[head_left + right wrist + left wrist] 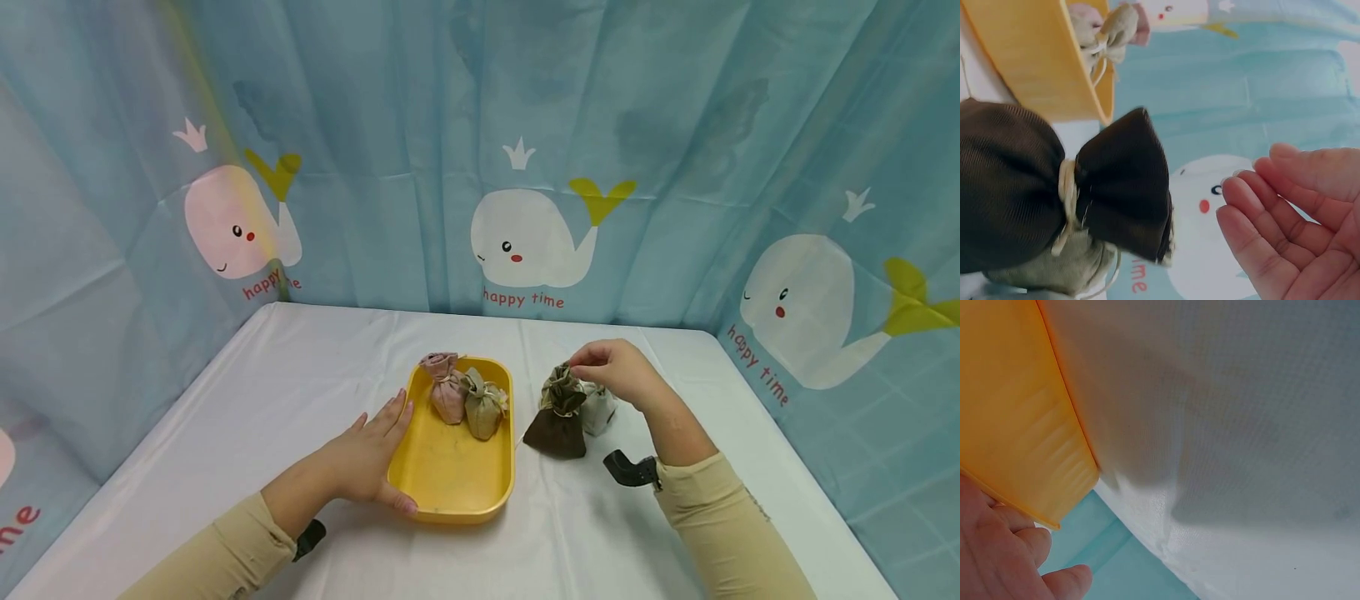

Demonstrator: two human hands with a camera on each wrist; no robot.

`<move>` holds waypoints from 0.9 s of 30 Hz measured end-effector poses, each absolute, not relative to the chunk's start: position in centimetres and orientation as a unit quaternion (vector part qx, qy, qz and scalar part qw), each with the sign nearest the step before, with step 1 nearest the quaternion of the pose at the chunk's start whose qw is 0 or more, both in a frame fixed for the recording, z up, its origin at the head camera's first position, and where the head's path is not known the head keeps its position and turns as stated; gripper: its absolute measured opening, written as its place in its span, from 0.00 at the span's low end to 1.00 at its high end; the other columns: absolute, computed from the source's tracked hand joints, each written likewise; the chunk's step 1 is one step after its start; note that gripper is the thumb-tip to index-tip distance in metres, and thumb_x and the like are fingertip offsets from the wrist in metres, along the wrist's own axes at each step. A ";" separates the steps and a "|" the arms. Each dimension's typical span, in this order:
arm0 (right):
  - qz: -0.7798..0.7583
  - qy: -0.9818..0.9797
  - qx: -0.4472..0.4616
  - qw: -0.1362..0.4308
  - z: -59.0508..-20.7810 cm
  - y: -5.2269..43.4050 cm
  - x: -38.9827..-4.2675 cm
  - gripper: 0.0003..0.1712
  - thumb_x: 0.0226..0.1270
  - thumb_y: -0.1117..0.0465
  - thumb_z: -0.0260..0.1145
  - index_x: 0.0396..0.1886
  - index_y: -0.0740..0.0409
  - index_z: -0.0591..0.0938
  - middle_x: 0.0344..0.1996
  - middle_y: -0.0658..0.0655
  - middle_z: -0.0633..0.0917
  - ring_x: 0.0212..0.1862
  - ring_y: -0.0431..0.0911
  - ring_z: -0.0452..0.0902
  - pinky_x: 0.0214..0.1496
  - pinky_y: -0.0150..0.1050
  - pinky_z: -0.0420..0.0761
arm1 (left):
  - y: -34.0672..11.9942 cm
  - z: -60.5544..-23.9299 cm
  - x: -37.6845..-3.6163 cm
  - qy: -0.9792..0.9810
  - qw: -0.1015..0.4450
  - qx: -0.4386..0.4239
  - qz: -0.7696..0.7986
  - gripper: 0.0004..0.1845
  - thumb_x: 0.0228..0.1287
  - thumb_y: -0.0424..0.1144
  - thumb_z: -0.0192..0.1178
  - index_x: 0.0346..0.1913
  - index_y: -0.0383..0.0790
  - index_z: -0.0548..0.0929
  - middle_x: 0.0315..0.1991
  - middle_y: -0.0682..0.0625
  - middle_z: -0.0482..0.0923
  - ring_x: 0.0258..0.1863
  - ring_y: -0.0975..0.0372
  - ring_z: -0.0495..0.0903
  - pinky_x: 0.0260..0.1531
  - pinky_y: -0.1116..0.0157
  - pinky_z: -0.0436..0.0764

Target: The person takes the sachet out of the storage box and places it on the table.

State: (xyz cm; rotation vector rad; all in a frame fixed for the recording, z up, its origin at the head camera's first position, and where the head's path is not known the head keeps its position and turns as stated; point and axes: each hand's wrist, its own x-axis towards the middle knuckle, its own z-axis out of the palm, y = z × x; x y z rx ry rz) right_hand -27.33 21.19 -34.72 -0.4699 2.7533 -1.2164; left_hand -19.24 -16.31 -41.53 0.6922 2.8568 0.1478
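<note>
A yellow tray (pixel 457 487) lies mid-table with a pink pouch (pixel 445 390) and a beige pouch (pixel 483 408) at its far end. My left hand (pixel 372 457) rests against the tray's left rim, fingers straight and thumb along the near corner; the left wrist view shows the fingers (pixel 1016 550) at the tray's edge (pixel 1016 431). Right of the tray stands a dark brown pouch (pixel 558 421), with a pale grey pouch (pixel 600 408) behind it. My right hand (pixel 603 367) hovers at the brown pouch's tied top. In the right wrist view its fingers (pixel 1272 219) are apart from the pouch (pixel 1035 194).
The white tablecloth (pixel 300 392) covers the table. Blue whale-print curtains (pixel 525 167) close it in at the back and both sides. A black wrist camera mount (pixel 633 471) sits on my right forearm.
</note>
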 end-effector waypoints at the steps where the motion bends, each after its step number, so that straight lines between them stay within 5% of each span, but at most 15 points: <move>1: -0.401 0.902 -0.157 0.047 -34.7 21.0 -27.4 0.11 0.60 0.60 0.64 0.40 0.61 0.84 0.36 0.53 0.85 0.40 0.46 0.79 0.43 0.44 0.77 | -16.3 -41.5 -19.3 0.966 0.099 0.234 0.050 0.75 0.21 0.84 0.49 0.72 0.36 0.41 0.72 0.41 0.31 0.71 0.52 0.39 0.62 0.43 0.50; 13: -0.396 0.899 -0.180 0.042 -35.1 16.4 -28.1 0.05 0.58 0.57 0.67 0.32 0.51 0.85 0.30 0.49 0.84 0.35 0.43 0.78 0.40 0.38 0.79 | -16.4 -41.9 -19.4 0.967 0.101 0.228 0.049 0.76 0.20 0.84 0.49 0.72 0.38 0.39 0.72 0.43 0.29 0.71 0.54 0.38 0.63 0.44 0.50; 27: -0.380 0.901 -0.197 0.071 -35.9 10.8 -29.4 0.06 0.56 0.57 0.68 0.31 0.54 0.85 0.27 0.47 0.83 0.34 0.43 0.76 0.39 0.37 0.78 | -16.5 -41.8 -19.4 0.965 0.101 0.234 0.056 0.75 0.21 0.84 0.50 0.72 0.37 0.40 0.72 0.42 0.30 0.71 0.53 0.39 0.62 0.43 0.50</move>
